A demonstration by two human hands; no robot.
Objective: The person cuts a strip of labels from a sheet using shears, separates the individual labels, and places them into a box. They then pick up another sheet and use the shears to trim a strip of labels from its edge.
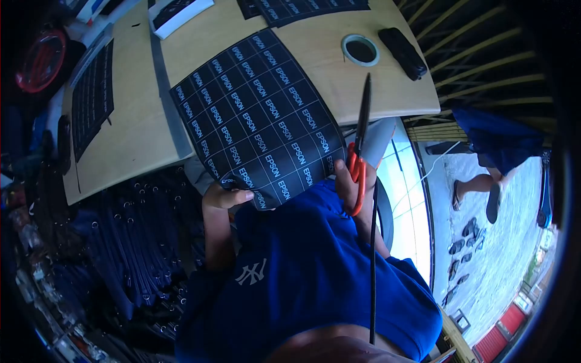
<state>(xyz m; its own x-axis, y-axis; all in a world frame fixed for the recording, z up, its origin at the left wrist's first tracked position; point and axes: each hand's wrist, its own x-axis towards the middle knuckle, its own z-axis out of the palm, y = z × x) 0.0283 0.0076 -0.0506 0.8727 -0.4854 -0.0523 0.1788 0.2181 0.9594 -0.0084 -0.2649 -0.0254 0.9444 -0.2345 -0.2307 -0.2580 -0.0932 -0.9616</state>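
Observation:
A black sheet printed with rows of EPSON labels [260, 121] lies partly on the table and hangs over its near edge toward my body. My left hand [225, 197] is closed on its lower left corner, with the thumb on top and the sheet curling there. At the sheet's lower right edge, my right hand [347, 189] grips scissors with orange handles [359, 175]. The dark blades point up and away from me, beside the sheet. Whether the right fingers also pinch the sheet's edge is hard to make out.
On the wooden table [130, 139] are a roll of tape [361, 49], a black case [402, 53], more printed sheets [94, 100] and a white box [180, 17]. Dark blue straps with metal rings [136, 236] hang at left. Beyond the doorway, a person's leg [475, 186] shows.

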